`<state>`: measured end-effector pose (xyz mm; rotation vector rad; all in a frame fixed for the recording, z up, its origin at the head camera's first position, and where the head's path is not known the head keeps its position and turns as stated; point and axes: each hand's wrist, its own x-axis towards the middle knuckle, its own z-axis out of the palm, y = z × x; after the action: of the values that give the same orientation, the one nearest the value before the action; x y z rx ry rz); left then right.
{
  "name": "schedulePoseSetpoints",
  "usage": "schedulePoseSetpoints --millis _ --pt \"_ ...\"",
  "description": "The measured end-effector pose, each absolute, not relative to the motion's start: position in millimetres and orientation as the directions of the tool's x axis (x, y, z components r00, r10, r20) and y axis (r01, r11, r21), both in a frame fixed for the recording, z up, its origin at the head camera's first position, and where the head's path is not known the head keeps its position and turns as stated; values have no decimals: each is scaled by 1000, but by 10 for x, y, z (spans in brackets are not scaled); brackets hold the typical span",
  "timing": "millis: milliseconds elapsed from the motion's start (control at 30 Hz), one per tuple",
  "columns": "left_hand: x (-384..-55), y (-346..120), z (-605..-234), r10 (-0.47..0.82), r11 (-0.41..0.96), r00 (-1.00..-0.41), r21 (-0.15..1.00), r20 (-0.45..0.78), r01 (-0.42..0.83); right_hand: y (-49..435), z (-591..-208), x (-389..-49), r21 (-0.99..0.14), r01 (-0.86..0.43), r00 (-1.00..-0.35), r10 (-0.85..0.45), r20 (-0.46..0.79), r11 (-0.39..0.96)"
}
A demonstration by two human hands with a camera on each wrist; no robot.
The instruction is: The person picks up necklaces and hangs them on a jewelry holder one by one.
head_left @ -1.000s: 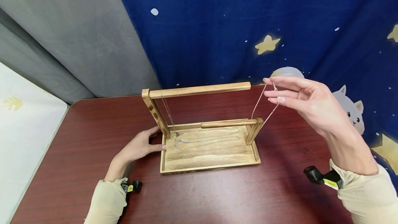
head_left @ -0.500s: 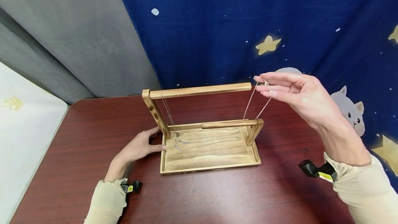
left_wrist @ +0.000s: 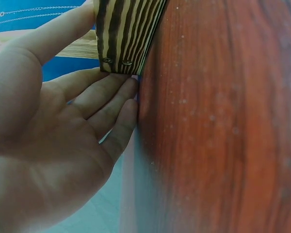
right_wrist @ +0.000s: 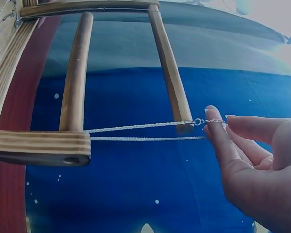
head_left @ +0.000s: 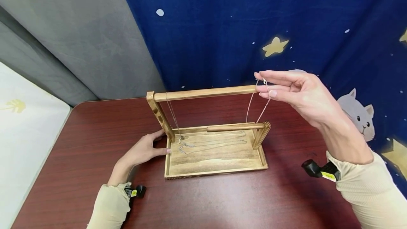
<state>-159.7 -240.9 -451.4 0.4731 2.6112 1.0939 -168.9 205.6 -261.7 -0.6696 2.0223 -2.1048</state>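
A wooden jewellery stand has an upper bar [head_left: 206,93], a lower bar [head_left: 235,127] and a tray base [head_left: 219,171]. My left hand [head_left: 144,150] grips the tray's left end, thumb on the rim and fingers behind. Between thumb and fingers, my right hand [head_left: 300,89] pinches a thin necklace [right_wrist: 136,127] near its clasp, right by the upper bar's free end. In the head view its two strands hang down in a loop toward the lower bar's right end. Another necklace [head_left: 172,112] hangs from the upper bar's left part.
On the tray floor lie fine chains, one with a bluish beaded section [head_left: 189,146]. The stand is on a reddish-brown table [head_left: 95,133]. Behind it hang a blue star-patterned curtain [head_left: 203,27] and a grey curtain [head_left: 63,38].
My right hand has moved left and slightly up with the necklace, bringing it from beyond the upper bar's end to overlap that end. The left hand keeps its place on the tray.
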Motion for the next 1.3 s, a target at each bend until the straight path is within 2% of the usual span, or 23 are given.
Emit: schedulePoseSetpoints --millis 367,767,1300 --pt "-1592 -2398 -4510 400 656 -909 729 -119 193 1926 -2578 -1722 -983 -181 -899 -406 166 0" --pt "-1596 -2410 -4516 392 665 -912 723 -122 189 1747 -2572 -1754 -980 -200 -870 -456 188 -22" --pt "-1595 -2415 -4505 394 661 -910 728 -127 184 1505 -2596 -1827 -977 -154 -801 -560 210 -146"
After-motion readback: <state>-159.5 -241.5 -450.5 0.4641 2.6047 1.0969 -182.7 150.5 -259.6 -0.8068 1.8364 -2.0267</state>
